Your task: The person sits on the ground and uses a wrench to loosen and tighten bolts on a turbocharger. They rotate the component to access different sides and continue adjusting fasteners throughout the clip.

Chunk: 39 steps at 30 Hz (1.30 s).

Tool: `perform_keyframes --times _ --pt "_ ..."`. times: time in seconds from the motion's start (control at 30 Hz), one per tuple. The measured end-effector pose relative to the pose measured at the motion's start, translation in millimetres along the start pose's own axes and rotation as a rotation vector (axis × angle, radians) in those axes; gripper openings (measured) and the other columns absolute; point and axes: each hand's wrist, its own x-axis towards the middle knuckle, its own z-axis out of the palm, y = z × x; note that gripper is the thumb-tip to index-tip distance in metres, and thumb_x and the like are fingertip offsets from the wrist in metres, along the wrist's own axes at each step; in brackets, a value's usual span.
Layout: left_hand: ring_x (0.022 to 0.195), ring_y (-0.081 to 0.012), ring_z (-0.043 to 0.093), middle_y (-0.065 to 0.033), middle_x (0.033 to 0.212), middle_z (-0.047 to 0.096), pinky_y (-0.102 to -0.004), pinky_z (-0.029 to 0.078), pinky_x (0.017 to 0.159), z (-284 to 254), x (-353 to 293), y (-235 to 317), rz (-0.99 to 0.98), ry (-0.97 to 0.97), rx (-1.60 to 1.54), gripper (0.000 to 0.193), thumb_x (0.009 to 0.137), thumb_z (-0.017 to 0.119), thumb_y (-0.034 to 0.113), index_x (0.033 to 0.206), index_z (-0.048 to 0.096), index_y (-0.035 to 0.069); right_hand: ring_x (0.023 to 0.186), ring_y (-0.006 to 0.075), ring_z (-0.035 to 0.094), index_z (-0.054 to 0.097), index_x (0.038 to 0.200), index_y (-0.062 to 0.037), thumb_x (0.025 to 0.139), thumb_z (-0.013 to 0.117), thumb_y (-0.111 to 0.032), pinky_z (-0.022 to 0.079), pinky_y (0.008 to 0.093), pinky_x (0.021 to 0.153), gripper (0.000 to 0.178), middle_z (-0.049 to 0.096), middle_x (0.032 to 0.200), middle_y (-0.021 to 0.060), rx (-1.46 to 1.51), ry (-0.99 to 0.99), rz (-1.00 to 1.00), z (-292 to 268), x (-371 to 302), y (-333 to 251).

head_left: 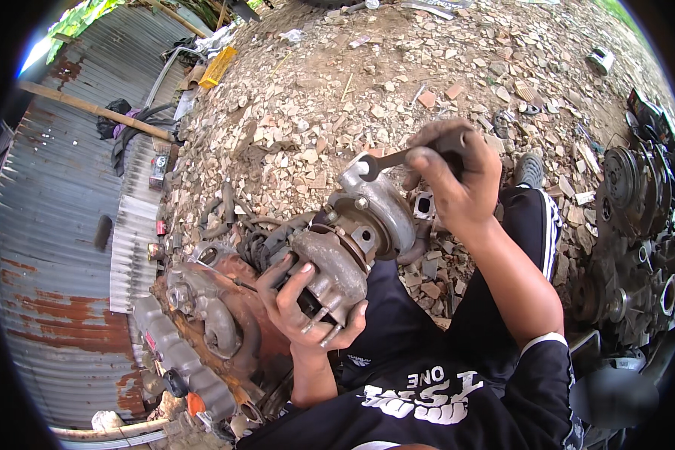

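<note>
A grey metal turbocharger (328, 259) is held up tilted above my lap. My left hand (296, 307) wraps round its lower housing, where two studs stick out between the fingers. My right hand (465, 180) is closed round a dark wrench (388, 160). The wrench's jaw end lies at the mouth of the upper, snail-shaped housing (394, 214); whether it grips anything there I cannot tell. A bolt head shows on the turbocharger's middle section, beside a square flange with a hole.
Engine parts, including a grey ribbed cover (180, 356), lie at my left before a rusty corrugated wall (52, 247). Dark hoses (270, 244) lie beyond my left hand. A large engine (630, 232) stands at my right. Broken stone and tile cover the ground (315, 97).
</note>
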Motion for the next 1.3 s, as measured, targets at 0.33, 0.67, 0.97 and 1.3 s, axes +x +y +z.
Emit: perform_keyframes --times 0.33,0.67,0.97,1.3 --pt "0.111 -0.0443 0.057 -0.0080 0.126 0.058 -0.0555 0.051 0.090 -8.7 1.5 -1.8 -0.073 0.085 -0.005 0.064 0.075 0.081 0.044 0.128 0.062 0.013 0.067 0.0231 0.071 0.076 0.101 -0.0011 0.070 0.098 -0.015 0.059 0.0333 0.060 0.040 0.073 0.085 0.0100 -0.502 -0.454 -0.684 -27.1 -38.4 3.6" --pt "0.113 -0.0392 0.055 -0.0209 0.123 0.054 -0.0529 0.048 0.096 -8.6 -10.2 -10.4 -0.065 0.077 0.006 0.079 0.073 0.080 0.050 0.132 0.055 0.003 0.068 0.0152 0.065 0.068 0.088 -0.0123 0.077 0.093 -0.010 0.050 0.0314 0.059 0.027 0.070 0.085 0.0007 -0.605 -0.541 -0.884 -14.3 -52.5 16.5" --pt "0.111 -0.0395 0.056 -0.0192 0.120 0.057 -0.0531 0.047 0.094 -9.5 -6.6 -9.6 -0.052 0.076 0.017 0.077 0.073 0.080 0.050 0.130 0.056 0.003 0.071 0.0143 0.061 0.066 0.079 -0.0129 0.076 0.087 -0.008 0.050 0.0328 0.066 0.021 0.066 0.087 -0.0005 -0.648 -0.538 -0.888 -7.5 -58.3 20.1" --pt "0.109 -0.0421 0.057 -0.0114 0.124 0.057 -0.0540 0.051 0.091 -7.7 -5.2 -6.8 -0.104 0.094 -0.029 0.068 0.073 0.082 0.045 0.126 0.061 0.008 0.065 0.0154 0.062 0.067 0.090 -0.0023 0.085 0.085 -0.011 0.049 0.0334 0.063 0.020 0.067 0.079 0.0038 -0.448 -0.382 -0.259 -1.9 -34.6 13.0"
